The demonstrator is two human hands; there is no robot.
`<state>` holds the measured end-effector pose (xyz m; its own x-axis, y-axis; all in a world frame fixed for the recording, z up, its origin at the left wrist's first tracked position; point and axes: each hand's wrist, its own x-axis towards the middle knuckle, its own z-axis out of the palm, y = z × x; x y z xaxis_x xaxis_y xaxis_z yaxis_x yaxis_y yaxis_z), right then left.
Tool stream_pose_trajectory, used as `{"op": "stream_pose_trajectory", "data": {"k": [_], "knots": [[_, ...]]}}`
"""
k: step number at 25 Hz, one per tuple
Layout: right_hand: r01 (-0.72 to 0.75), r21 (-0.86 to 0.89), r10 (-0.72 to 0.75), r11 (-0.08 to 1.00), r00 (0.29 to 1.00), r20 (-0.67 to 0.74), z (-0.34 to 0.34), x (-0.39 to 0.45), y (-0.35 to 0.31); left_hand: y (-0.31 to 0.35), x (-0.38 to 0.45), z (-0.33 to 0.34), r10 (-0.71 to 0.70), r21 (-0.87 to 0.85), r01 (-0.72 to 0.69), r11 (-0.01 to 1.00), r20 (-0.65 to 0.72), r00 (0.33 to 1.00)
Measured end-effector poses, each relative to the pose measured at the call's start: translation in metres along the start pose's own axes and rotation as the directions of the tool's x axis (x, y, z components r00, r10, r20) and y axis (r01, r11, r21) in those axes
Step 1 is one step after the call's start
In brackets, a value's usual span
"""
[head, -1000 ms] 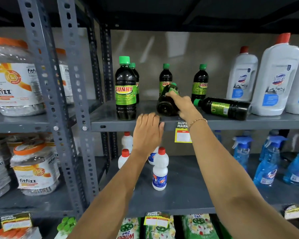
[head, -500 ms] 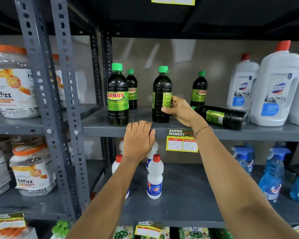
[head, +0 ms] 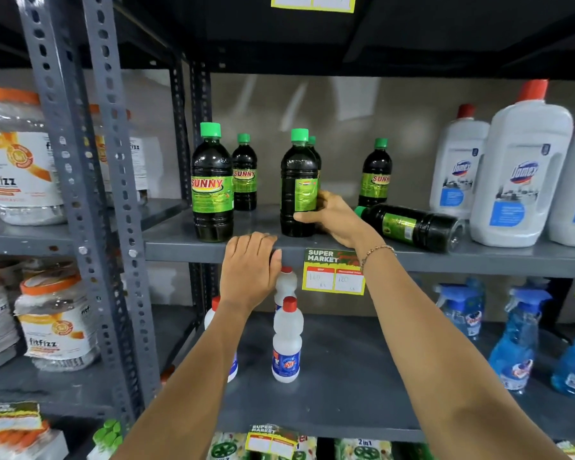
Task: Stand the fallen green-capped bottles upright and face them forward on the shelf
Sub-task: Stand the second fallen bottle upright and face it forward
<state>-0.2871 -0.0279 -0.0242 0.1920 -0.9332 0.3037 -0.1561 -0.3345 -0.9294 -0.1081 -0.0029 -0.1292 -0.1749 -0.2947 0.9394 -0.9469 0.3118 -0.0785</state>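
Head view: the shelf (head: 186, 249) runs across mid-frame, w/ green-capped bottles stood on it. At centre, a held bottle (head: 297, 180) is kept upright on the shelf, its label side turned toward 3 o'clock, not yet facing front. It is gripped low on its body by the right hand (head: 332, 217) from the 3 o'clock side, thumb wrapped across the front and fingers clamped round the back; a bracelet (head: 377, 252) is worn on that wrist. Just behind the held bottle, a 2nd cap is partly seen.

At 9 o'clock of the held bottle a front bottle (head: 212, 184) is stood upright, SUNNY label facing front, w/ a back bottle (head: 244, 174) behind it at approx 1 o'clock. A further upright one, the right bottle (head: 376, 174), is stood at the back, at 2 o'clock of the hand.

The fallen bottle (head: 408, 227) is laid on its side at 3 o'clock of the hand, cap pointing toward the hand, base toward the white jugs (head: 521, 174).

The left hand (head: 249, 270) is rested flat on the shelf's front edge, fingers together and curled over the lip, nothing held. A price tag (head: 332, 272) is hung just at 3 o'clock of it.
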Motion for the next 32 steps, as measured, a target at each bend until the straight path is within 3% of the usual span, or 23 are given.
{"op": "stream_pose_trajectory", "data": {"k": [11,32], "knots": [[-0.037,-0.183,0.020,0.982,0.996,-0.092,0.002,-0.009,0.003,0.000,-0.001,-0.004,0.008,-0.035,-0.007,0.999,0.034,0.999],[-0.056,-0.148,0.049,0.987,0.997,-0.054,0.001,-0.014,0.001,0.001,-0.003,-0.004,-0.026,-0.067,0.030,0.997,0.057,0.998]]}}
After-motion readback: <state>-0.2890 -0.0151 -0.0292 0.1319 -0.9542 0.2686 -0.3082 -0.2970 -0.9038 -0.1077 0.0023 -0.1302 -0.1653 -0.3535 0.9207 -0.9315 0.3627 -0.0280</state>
